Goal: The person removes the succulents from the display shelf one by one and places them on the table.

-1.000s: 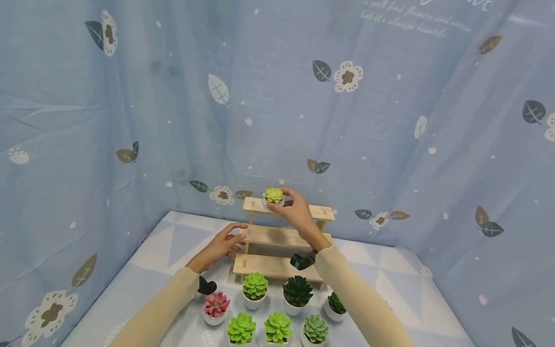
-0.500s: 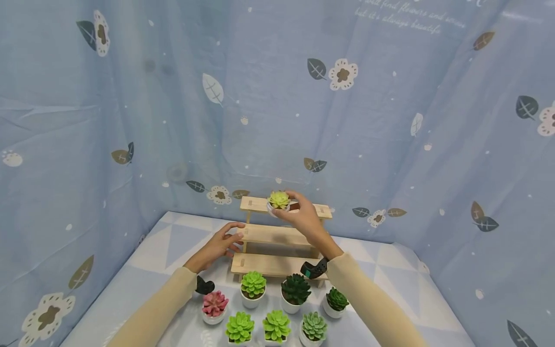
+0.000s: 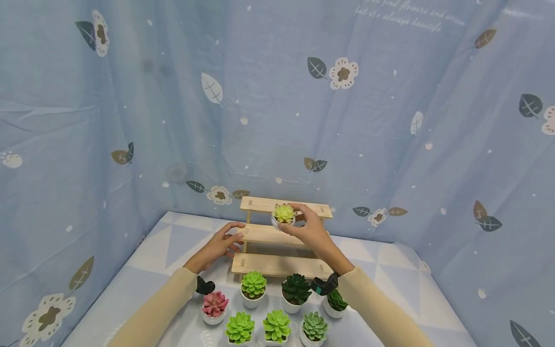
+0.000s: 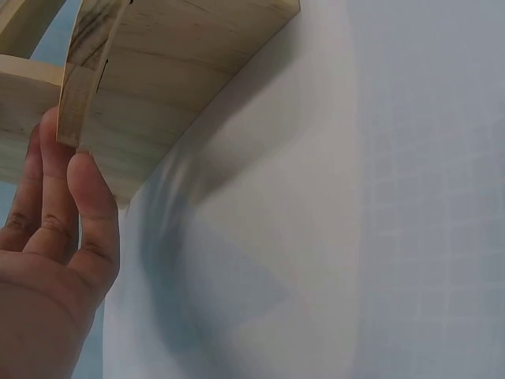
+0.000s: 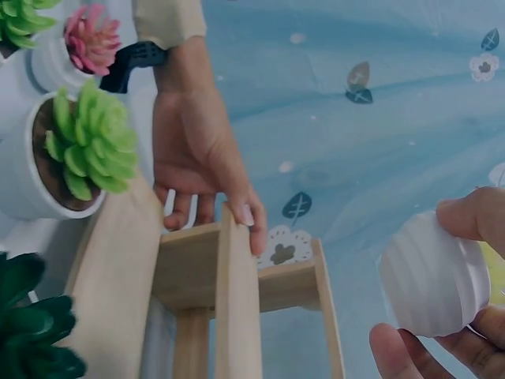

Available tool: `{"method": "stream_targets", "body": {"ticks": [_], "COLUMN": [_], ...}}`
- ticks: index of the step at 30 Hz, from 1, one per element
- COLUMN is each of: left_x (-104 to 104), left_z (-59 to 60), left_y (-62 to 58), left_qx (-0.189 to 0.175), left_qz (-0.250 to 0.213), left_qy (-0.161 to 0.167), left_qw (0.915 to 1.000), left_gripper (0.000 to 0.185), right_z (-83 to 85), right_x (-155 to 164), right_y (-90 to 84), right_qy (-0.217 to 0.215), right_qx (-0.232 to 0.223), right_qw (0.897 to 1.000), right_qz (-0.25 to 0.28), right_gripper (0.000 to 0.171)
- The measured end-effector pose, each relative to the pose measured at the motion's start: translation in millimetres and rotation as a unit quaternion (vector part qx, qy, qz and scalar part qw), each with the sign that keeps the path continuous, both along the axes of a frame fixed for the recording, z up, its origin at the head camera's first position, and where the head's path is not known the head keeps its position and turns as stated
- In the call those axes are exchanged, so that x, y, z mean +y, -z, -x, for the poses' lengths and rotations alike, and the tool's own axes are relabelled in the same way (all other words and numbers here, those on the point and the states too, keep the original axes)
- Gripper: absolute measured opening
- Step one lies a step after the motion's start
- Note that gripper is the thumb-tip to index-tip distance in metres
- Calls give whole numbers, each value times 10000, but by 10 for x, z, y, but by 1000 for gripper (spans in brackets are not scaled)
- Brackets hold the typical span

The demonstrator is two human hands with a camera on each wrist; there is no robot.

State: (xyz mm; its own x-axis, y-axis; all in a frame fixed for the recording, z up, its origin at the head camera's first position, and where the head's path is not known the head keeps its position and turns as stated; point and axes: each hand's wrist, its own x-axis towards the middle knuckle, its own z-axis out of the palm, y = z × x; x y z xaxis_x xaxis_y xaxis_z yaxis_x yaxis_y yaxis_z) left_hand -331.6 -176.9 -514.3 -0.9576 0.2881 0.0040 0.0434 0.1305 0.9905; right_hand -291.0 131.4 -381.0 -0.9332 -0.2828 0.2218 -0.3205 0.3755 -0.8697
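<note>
My right hand (image 3: 311, 229) grips a yellow-green succulent in a white pot (image 3: 284, 214), upright in front of the top board. In the right wrist view the ribbed white pot (image 5: 434, 276) shows between thumb and fingers. A three-tier wooden shelf (image 3: 277, 264) stands at the back of the table. At its left side my left hand (image 3: 218, 245) pinches the end of the middle board (image 4: 79, 87) between thumb and fingers. Before the shelf are a pink succulent (image 3: 214, 306), a bright green one (image 3: 253, 286) and a dark green one (image 3: 296, 291), all in white pots.
Nearer stand two more bright green succulents, one at left (image 3: 240, 327) and one at right (image 3: 276, 326), plus a pale green succulent (image 3: 314, 327). Another green succulent (image 3: 336, 301) is partly behind the right wrist strap. A patterned blue curtain (image 3: 277, 120) hangs behind the shelf.
My right hand has brought the potted succulent from the top board rightward, down and toward me. The left hand keeps its place on the shelf. The head view has shifted slightly.
</note>
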Motion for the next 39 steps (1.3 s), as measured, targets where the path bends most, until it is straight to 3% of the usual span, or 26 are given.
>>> {"method": "stream_targets", "body": {"ticks": [17,25,39], "left_x": [-12,-3,-3], "left_z": [-30,-59,-63], "left_y": [13,3,4], "left_qx": [5,-3,13], "left_qz": [-10,-15,9], "left_qy": [-36,-17,8], "left_qw": [10000,10000,10000], "left_gripper": [56,56,54], "right_z": [-285,-393,-653], "right_x": [276,431,705], "right_y": [129,190,288], "right_qy": [158,423,677], "right_qx": [-11,-78,-334], "right_qw": [9997,9986,9970], "right_qz": [-192,-320,-179], "right_gripper": [76,79,78]}}
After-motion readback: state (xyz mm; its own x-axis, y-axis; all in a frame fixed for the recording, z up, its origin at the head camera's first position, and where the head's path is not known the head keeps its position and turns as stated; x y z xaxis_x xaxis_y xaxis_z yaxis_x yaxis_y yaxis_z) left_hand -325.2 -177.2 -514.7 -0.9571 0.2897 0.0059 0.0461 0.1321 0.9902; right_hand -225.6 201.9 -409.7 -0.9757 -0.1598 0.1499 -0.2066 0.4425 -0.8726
